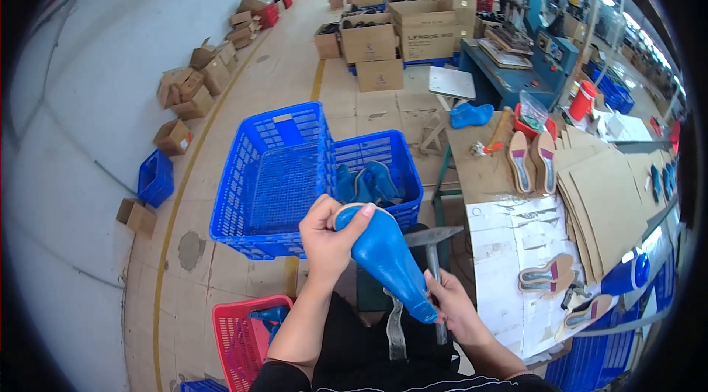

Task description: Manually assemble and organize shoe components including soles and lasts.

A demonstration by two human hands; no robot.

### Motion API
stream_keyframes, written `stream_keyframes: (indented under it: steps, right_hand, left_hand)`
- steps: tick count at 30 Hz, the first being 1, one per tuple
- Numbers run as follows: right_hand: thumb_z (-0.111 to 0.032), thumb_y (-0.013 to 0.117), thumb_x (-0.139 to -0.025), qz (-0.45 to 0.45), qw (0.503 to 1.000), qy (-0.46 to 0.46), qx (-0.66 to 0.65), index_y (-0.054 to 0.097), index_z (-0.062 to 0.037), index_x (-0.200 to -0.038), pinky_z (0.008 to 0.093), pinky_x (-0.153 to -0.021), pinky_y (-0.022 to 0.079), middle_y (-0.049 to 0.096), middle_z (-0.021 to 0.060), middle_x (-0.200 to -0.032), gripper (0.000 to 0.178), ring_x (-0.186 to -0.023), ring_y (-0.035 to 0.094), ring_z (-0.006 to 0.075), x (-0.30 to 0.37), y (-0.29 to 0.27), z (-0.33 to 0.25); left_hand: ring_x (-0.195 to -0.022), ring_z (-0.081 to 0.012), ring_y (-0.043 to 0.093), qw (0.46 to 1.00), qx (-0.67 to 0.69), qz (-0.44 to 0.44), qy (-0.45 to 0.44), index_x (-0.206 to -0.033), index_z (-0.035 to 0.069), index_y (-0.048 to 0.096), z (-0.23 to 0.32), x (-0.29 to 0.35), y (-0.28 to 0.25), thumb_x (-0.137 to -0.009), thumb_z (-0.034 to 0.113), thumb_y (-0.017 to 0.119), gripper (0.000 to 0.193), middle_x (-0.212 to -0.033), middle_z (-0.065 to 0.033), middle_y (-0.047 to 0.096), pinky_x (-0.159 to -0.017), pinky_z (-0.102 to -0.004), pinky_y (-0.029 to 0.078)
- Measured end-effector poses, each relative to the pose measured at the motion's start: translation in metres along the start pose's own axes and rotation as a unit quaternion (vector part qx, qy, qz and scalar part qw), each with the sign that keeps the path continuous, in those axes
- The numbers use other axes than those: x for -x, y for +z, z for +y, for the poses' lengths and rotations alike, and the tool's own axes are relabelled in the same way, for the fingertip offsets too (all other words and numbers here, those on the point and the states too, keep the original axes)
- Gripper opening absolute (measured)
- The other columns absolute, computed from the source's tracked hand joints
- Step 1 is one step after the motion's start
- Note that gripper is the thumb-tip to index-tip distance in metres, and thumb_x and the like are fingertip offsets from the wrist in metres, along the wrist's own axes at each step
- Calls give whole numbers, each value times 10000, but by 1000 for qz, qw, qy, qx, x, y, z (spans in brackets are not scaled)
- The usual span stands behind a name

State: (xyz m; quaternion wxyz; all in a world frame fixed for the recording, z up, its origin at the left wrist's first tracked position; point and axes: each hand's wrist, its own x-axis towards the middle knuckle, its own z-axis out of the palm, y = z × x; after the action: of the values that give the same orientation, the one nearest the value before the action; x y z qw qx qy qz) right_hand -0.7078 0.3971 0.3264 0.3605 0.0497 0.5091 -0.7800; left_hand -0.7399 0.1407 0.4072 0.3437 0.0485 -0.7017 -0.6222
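My left hand (330, 238) grips the wide end of a blue shoe last (387, 255), thumb on top and fingers curled around its edge. A thin tan layer shows along the last's upper rim. The last slants down to the right, and its narrow end comes close to my right hand (456, 309). That hand is closed around the handle of a hammer (435, 237), with the metal head pointing up, just right of the last. A pale, translucent strip (396, 329) hangs below the last. My right fingers are partly hidden behind the last's narrow end.
An unfilled blue crate (274, 250) stands ahead left, beside a blue crate (413, 171) holding several blue lasts. At lower left is a red basket (221, 325). The workbench (487, 171) on the right bears insoles (521, 163) and cardboard sheets (612, 185). Cartons (369, 42) stand farther off.
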Motion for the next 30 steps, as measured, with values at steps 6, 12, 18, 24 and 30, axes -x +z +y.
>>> stream_keyframes:
  steps: [6,12,18,24,30]
  right_hand:
    - [-379,596,-1123,61,994,18,-86,549,-72,-1160,230,-343,315,705,109,-746,313,-399,464,95,53,-60,37]
    - [-288,647,-1065,399,800,-162,418,609,-9,-1115,441,-520,509,675,138,-721,286,-526,623,300,86,-154,86]
    - [-195,642,-1010,449,625,-145,622,617,2,-1339,496,-885,546,656,245,-1129,383,-1043,654,417,122,-216,128]
    - [-323,803,-941,377,780,-323,383,547,-46,-1541,421,-1147,450,547,215,-1482,709,-1375,537,382,173,-162,79]
    - [-342,857,-902,245,865,-361,247,501,-126,-1615,426,-1243,373,486,195,-1645,825,-1519,462,342,209,-118,69]
  left_hand:
    - [-661,-99,348,990,6,-134,-31,-647,69,401,-4,30,64,-824,134,941,573,-717,21,375,-588,-305,272]
    - [-684,-133,350,985,-34,-145,87,-655,55,441,19,53,110,-827,87,914,504,-733,-1,359,-603,-315,255]
    - [-682,-124,345,952,-78,-197,222,-686,39,516,47,86,141,-831,69,904,415,-771,-7,368,-598,-297,242]
    - [-681,-111,343,935,-21,-296,194,-678,45,489,50,121,176,-828,85,914,452,-768,-1,360,-589,-296,231]
    - [-655,-131,390,926,-8,-377,8,-682,32,449,31,188,241,-859,209,929,541,-704,-13,394,-593,-334,312]
